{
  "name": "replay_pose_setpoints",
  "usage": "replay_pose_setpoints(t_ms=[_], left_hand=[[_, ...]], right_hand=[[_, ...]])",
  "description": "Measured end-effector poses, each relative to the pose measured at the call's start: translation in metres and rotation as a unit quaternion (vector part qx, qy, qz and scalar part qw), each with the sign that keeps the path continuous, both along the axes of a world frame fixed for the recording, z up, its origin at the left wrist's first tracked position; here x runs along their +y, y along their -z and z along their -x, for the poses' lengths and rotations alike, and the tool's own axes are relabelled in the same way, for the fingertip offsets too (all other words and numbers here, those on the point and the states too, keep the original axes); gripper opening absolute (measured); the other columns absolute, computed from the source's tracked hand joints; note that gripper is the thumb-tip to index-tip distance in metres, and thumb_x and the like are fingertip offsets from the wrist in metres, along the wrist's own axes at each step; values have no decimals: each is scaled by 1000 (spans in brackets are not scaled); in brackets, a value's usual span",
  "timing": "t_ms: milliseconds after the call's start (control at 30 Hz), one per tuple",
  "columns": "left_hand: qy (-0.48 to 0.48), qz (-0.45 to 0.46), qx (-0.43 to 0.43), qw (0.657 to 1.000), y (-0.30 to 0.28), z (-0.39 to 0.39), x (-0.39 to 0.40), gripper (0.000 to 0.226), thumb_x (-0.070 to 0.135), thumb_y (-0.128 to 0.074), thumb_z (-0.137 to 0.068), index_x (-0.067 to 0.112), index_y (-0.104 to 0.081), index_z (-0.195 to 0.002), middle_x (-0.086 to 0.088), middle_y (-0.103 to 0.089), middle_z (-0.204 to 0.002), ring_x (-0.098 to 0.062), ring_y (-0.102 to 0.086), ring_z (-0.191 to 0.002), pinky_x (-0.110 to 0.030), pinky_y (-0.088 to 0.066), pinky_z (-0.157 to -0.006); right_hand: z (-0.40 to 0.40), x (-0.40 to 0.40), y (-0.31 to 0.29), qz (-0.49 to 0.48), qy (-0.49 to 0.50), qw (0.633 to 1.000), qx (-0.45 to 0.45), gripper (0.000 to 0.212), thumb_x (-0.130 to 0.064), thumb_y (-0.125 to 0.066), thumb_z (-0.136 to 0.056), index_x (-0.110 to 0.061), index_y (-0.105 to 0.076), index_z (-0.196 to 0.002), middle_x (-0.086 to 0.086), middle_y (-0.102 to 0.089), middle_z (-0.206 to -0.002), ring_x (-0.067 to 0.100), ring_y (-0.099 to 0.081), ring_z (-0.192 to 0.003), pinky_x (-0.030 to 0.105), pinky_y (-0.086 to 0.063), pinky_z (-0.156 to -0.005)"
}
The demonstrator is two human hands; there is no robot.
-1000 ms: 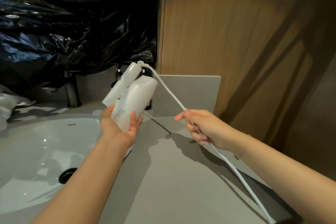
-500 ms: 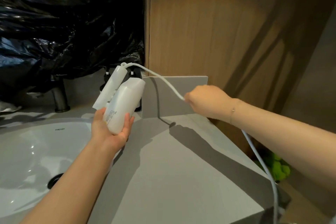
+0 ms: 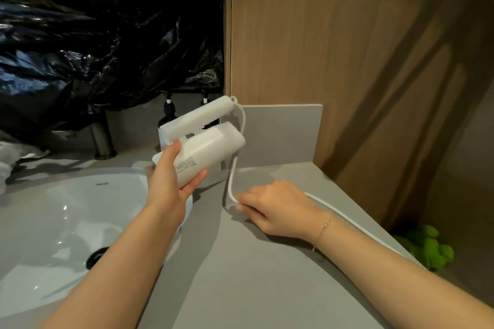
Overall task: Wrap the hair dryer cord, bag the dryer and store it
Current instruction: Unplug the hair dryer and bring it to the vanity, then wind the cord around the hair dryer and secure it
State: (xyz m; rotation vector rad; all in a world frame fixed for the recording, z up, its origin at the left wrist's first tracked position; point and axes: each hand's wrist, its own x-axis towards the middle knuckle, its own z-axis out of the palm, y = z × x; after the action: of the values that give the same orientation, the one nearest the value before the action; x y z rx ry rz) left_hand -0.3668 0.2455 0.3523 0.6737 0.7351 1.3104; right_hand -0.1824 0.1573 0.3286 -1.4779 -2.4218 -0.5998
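Two hands, left hand (image 3: 171, 184) gripping smooth white dryer (image 3: 205, 141), right hand (image 3: 272, 207) pinching cord (image 3: 232, 176)

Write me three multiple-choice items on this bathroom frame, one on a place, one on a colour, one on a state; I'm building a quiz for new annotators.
1. Where does the right hand rest?
A. in the sink
B. on the grey countertop
C. on the faucet

2. What colour is the hair dryer?
A. black
B. green
C. white

3. How is the cord at this moment?
A. coiled tightly round the dryer
B. loose, trailing from the dryer's folded handle through the right hand
C. lying in the basin

Answers:
1. B: the hand lies low on the countertop, right of the sink.
2. C: the body and folded handle held by the left hand are white.
3. B: the cord hangs in a slack curve down to the pinching fingers, then runs off past the counter's right edge.
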Motion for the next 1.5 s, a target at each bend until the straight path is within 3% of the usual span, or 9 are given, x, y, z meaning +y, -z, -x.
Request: replay_pose_setpoints(t_ms=[133,267,467,633,800,1000,1233,1367,1500], left_hand=[[7,-37,80,996,7,3,3,55,36,-67,-87,19,-45,-134,-9,-57,-124,-24,-64,-102,-29,-61,-65],[25,-86,172,981,5,3,3,48,33,-69,-85,21,-49,-128,-9,-58,-118,-25,-64,-102,-29,-61,-61],[91,-109,226,964,6,-1,0,44,32,-69,-85,26,-53,-125,-10,-63,-117,-25,-65,-104,-32,-60,-61],[118,-104,239,958,6,1,-1,38,33,-69,-85,28,-57,-120,-11,-64,-118,-27,-66,-104,-35,-61,-65],[144,-117,264,947,2,1,-5,37,34,-69,-85,24,-59,-119,-11,-66,-117,-28,-67,-104,-35,-61,-64],[204,-133,302,922,-1,-3,-14,33,32,-69,-84,20,-65,-114,-8,-70,-109,-24,-68,-99,-35,-60,-63],[244,-128,298,914,2,-6,-19,23,31,-67,-84,21,-70,-105,0,-73,-87,-11,-71,-74,-32,-58,-57],[264,-110,299,910,3,-3,-16,17,31,-64,-85,22,-71,-99,2,-72,-80,-12,-70,-73,-31,-59,-55],[281,-83,287,912,-1,3,-15,22,34,-67,-80,23,-72,-98,-2,-70,-86,-17,-68,-77,-30,-57,-52]], right_hand=[[5,-12,-6,-56,-61,996,46,27,-31,-44,-98,-16,-67,-94,-2,-63,-72,21,-54,-56,32,-40,-42],[-3,-15,-11,-124,-92,979,137,21,-24,-54,-96,-14,-71,-101,-2,-70,-81,18,-60,-62,30,-43,-45],[-22,-13,-16,-191,-51,953,231,29,-29,-48,-98,-11,-71,-96,0,-73,-88,19,-66,-70,36,-53,-53],[-37,-11,-20,-180,10,945,274,44,-42,-35,-99,-14,-68,-102,1,-73,-93,17,-68,-77,26,-57,-63],[-48,-8,-22,-175,49,942,281,35,-42,-43,-98,-16,-67,-98,-3,-69,-86,6,-58,-71,10,-42,-60],[-55,-10,-29,-190,122,897,381,48,-59,-46,-87,-15,-66,-79,-4,-63,-69,13,-57,-62,28,-50,-55],[-62,-11,-35,-74,109,852,507,54,-58,-52,-78,-6,-66,-79,13,-61,-71,27,-56,-70,35,-51,-66],[-62,-11,-37,-46,94,831,546,49,-51,-55,-82,-4,-67,-80,13,-62,-72,22,-55,-71,27,-50,-67],[-71,-9,-37,-56,107,800,588,41,-40,-56,-92,-4,-66,-75,5,-49,-57,7,-44,-52,21,-42,-59]])
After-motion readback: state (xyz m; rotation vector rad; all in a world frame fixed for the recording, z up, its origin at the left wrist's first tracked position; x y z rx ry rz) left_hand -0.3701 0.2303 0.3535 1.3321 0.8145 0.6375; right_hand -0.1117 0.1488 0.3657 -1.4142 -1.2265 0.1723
